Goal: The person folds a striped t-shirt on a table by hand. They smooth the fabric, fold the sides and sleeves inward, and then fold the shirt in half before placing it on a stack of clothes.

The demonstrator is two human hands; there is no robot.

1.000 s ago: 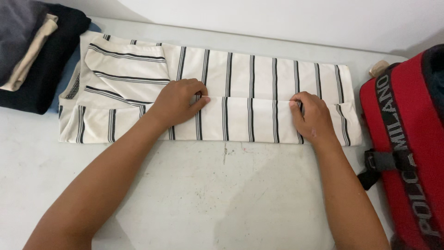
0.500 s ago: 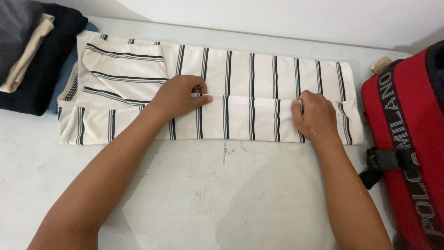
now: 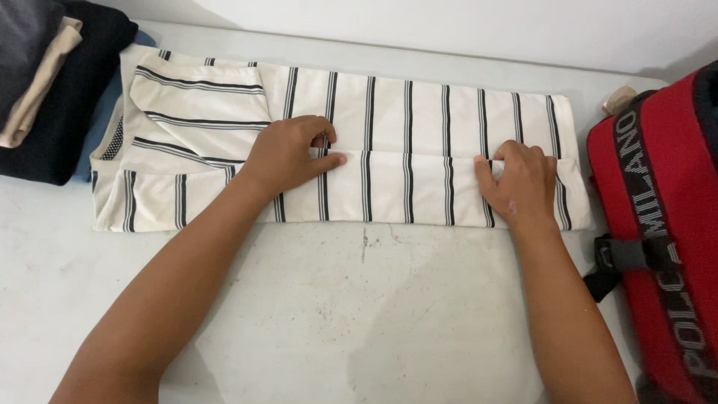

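Note:
A cream shirt with dark double stripes [image 3: 404,120] lies flat on the white table [image 3: 359,314], folded lengthwise with its near side turned up over the middle. My left hand [image 3: 288,155] pinches the edge of that folded flap near the shirt's middle. My right hand [image 3: 520,183] pinches the same edge further right, close to the hem. The collar end and a folded sleeve lie to the left.
A stack of folded dark and beige clothes [image 3: 45,82] sits at the far left corner. A red bag with a black strap [image 3: 662,239] stands at the right edge. A wall runs along the table's far side.
Both hands have shifted slightly to the right along the flap's edge, the right hand more so. The shirt's fold looks flatter.

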